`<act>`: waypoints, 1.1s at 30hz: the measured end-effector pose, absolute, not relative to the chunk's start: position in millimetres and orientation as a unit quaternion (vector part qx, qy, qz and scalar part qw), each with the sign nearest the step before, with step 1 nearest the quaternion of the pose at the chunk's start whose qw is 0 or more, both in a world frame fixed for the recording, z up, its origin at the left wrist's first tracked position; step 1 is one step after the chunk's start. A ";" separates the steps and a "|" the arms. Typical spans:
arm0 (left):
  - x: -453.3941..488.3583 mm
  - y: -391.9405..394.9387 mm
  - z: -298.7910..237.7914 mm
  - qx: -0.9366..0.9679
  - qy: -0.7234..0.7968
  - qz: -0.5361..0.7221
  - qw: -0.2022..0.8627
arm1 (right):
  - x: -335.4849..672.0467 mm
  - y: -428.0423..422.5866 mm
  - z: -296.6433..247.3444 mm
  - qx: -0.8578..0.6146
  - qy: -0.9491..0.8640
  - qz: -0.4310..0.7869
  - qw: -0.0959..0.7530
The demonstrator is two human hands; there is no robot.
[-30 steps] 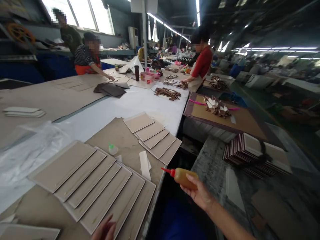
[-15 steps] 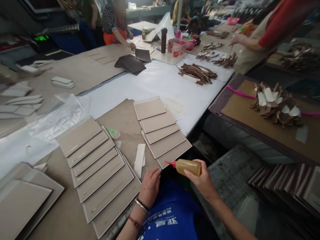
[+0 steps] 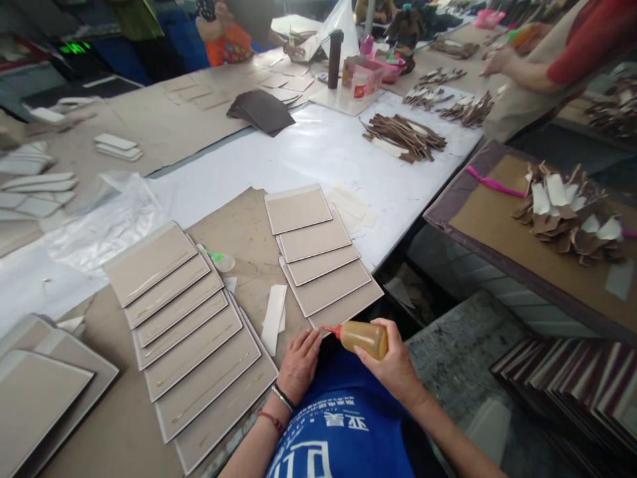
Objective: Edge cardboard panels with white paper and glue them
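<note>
In my right hand (image 3: pixel 393 365) is a squeeze bottle (image 3: pixel 365 338) of amber glue, tipped sideways, with its red nozzle at the near corner of the lowest beige panel (image 3: pixel 346 299) in the right-hand row. My left hand (image 3: pixel 300 362) lies at the table edge by that corner, fingers stretched out and holding nothing. Left of it, a row of overlapping beige panels (image 3: pixel 194 372) carries shiny glue streaks near their edges. White strips (image 3: pixel 273 318) lie between the two rows. Farther up is a small clear bottle with a green tip (image 3: pixel 221 260).
More panels (image 3: pixel 44 398) lie at far left, near crumpled clear plastic (image 3: pixel 107 222). Dark sheets (image 3: pixel 261 111) and a bundle of brown strips (image 3: pixel 403 137) lie across the table. At right stand a side table (image 3: pixel 478 212) and a co-worker in a red sleeve (image 3: pixel 587 46).
My right hand has brought the bottle left and slightly down, its nozzle now nearer my left fingers. Across the table, a co-worker has lifted a dark sheet. The view has shifted a little.
</note>
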State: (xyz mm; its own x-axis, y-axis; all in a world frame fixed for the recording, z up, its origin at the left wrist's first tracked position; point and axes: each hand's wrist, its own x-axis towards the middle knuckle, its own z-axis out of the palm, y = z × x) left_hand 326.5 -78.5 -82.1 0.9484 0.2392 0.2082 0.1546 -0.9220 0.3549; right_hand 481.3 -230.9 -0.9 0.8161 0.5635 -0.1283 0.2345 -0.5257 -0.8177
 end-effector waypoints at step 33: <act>337.7 -82.6 -79.6 0.963 0.123 0.214 0.106 | 552.1 -260.8 3.0 -0.905 -0.189 -0.012 0.380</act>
State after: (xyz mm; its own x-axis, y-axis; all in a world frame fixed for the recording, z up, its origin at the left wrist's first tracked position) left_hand 337.7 -82.6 -79.6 0.8786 0.2815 0.3858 0.1912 -0.9476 0.2560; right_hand 552.1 -260.8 3.0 0.9284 0.3332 0.1645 0.3507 -0.6397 -0.6839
